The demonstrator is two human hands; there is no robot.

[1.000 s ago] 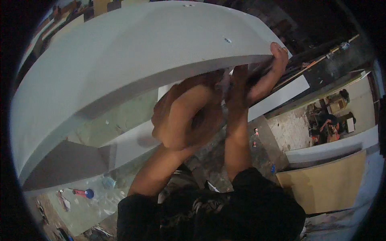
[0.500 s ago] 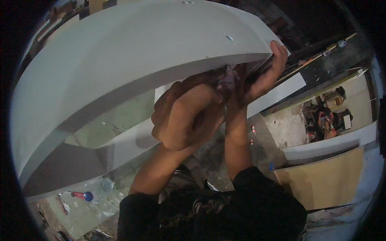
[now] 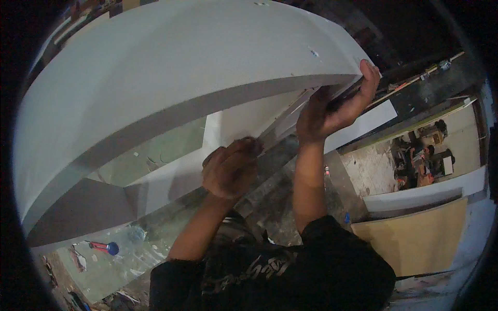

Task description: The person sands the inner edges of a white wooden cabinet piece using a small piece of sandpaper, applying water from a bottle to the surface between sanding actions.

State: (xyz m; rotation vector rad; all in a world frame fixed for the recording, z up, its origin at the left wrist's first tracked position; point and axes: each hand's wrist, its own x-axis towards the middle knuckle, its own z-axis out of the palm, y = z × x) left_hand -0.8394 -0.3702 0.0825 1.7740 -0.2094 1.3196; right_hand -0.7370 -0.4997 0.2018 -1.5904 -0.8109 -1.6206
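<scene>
A large white panel [image 3: 207,57] with an arched cut-out along its lower edge spans the upper part of the view. My right hand [image 3: 340,114] holds this panel at its right end, fingers over the outer edge and the rest of the palm partly in shadow. My left hand [image 3: 231,166] is apart from the panel, below the arch, with its fingers curled in. Motion blurs it, and whatever may be inside the fist is hidden. A small dark mark [image 3: 314,53] shows on the panel's face near its right end.
At the lower left a red and blue tool [image 3: 104,247] lies beside crumpled clear plastic [image 3: 137,264]. On the right lean a tan board [image 3: 420,233] and a white curved strip [image 3: 415,192]. Several tools and scraps [image 3: 423,155] are piled behind them.
My left hand has pulled away from the panel's right end, down and to the left. The right hand stays on the panel, which appears shifted slightly right in view.
</scene>
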